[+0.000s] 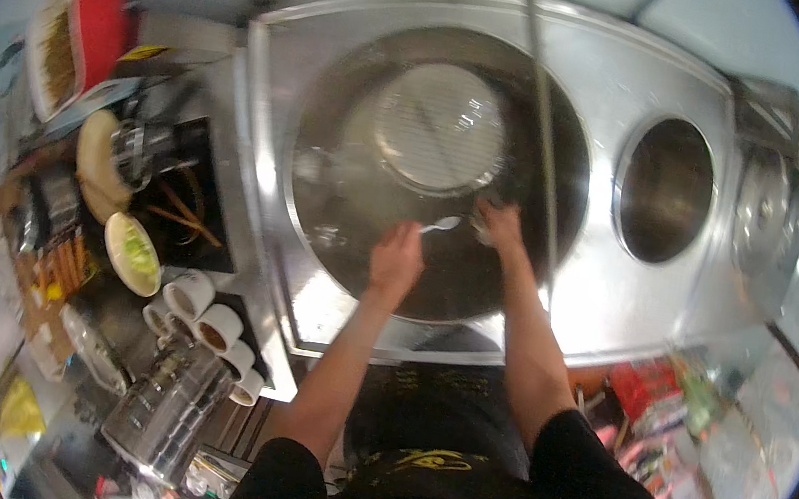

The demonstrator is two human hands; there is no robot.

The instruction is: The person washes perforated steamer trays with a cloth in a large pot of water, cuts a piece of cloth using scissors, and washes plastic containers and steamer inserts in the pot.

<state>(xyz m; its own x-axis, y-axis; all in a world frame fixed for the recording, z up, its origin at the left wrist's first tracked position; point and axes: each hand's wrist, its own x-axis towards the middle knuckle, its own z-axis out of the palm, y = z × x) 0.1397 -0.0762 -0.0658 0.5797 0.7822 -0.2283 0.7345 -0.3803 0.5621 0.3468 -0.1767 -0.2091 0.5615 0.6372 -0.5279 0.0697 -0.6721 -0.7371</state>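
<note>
My left hand grips a small white spoon by its handle, with the bowl pointing right. Close to it, my right hand is curled around something small and pale that is blurred and mostly hidden. Both hands are over a large round steel basin or wok set in a steel counter. Just beyond them, inside the basin, lies a round perforated metal strainer. A long thin metal pipe crosses the basin's right side.
To the right is a smaller round well in the counter. White cups, a bowl of chopped greens, stacked steel containers and a red basin stand at left. Plastic bags lie at lower right.
</note>
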